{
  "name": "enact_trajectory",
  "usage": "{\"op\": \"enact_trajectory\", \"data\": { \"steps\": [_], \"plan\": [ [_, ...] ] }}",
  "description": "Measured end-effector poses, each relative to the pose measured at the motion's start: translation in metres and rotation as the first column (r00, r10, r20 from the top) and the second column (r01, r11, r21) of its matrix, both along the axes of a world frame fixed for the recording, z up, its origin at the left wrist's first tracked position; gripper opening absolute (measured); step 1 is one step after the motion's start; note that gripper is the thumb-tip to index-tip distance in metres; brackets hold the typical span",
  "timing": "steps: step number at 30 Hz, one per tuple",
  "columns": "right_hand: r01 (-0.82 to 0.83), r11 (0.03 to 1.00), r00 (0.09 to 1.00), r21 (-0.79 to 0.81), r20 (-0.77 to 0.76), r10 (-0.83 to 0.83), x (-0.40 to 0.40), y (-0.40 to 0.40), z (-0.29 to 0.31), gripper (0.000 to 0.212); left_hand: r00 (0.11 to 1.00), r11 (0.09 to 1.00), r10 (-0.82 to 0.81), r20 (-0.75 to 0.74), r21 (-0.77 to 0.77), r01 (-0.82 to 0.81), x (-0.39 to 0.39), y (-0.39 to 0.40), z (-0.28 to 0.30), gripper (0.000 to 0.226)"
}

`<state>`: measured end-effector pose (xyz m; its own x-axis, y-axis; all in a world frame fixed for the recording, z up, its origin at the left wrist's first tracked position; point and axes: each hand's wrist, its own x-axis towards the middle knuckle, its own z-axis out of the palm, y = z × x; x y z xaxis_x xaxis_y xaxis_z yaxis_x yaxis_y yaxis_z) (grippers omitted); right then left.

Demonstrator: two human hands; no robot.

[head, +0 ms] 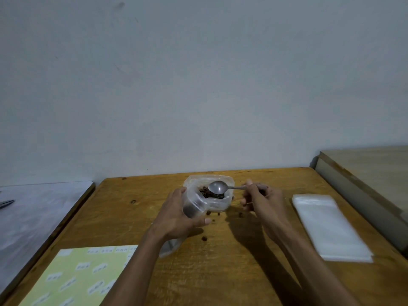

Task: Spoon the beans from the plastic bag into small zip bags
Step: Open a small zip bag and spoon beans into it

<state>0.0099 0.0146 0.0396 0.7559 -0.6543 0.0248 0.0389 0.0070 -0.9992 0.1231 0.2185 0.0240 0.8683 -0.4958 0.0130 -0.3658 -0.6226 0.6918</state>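
Note:
A clear plastic bag (218, 203) with dark brown beans (208, 193) stands open at the middle of the wooden table (242, 272). My right hand (262, 199) holds a metal spoon (218, 187) by its handle, its bowl hovering over the bag's mouth. My left hand (176, 214) grips a small zip bag (194, 205) held open right beside the bean bag, with some beans dark at its bottom. A few loose beans (204, 238) lie on the table in front of the bags.
A stack of empty small zip bags (329, 226) lies at the right. A yellow-green sticker sheet (81, 277) sits at the front left. A grey surface (33, 217) adjoins on the left, a lighter wooden top (371, 173) on the right. A wall stands close behind.

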Motion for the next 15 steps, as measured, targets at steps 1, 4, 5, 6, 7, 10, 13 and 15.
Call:
{"op": "enact_trajectory", "data": {
  "steps": [1,4,5,6,7,10,13,15],
  "plan": [
    [0.012,1.000,1.000,0.010,-0.017,-0.012,0.006,0.002,-0.002,0.026,1.000,1.000,0.010,-0.001,-0.023,-0.010,-0.001,0.001,0.001,0.117],
    [-0.010,1.000,0.990,0.002,-0.143,0.010,0.021,0.008,-0.006,0.030,1.000,0.996,0.024,0.012,-0.091,-0.023,-0.004,0.005,0.004,0.112],
    [-0.011,0.998,0.978,-0.055,-0.210,-0.001,0.024,0.008,-0.007,0.028,1.000,0.993,0.028,0.014,-0.117,-0.026,-0.005,0.007,0.006,0.110],
    [-0.008,0.989,0.959,-0.148,-0.280,-0.034,0.025,0.008,-0.008,0.029,0.999,0.990,0.030,0.017,-0.141,-0.028,-0.006,0.009,0.007,0.109],
    [-0.006,0.962,0.935,-0.274,-0.343,-0.092,0.026,0.009,-0.009,0.034,0.999,0.986,0.034,0.023,-0.163,-0.030,-0.007,0.012,0.008,0.107],
    [0.058,0.759,0.913,-0.648,-0.274,-0.303,0.020,0.021,-0.002,0.045,0.998,0.977,0.051,0.033,-0.210,-0.043,-0.007,0.020,0.009,0.109],
    [-0.040,0.732,0.987,-0.680,-0.141,-0.077,0.015,0.045,0.023,0.041,0.996,0.961,0.085,0.021,-0.266,-0.077,-0.003,0.025,0.008,0.114],
    [-0.210,0.698,0.976,-0.684,-0.183,0.115,0.017,0.063,0.036,0.047,0.995,0.948,0.100,0.000,-0.304,-0.096,-0.002,0.027,0.008,0.121]
  ]
}}
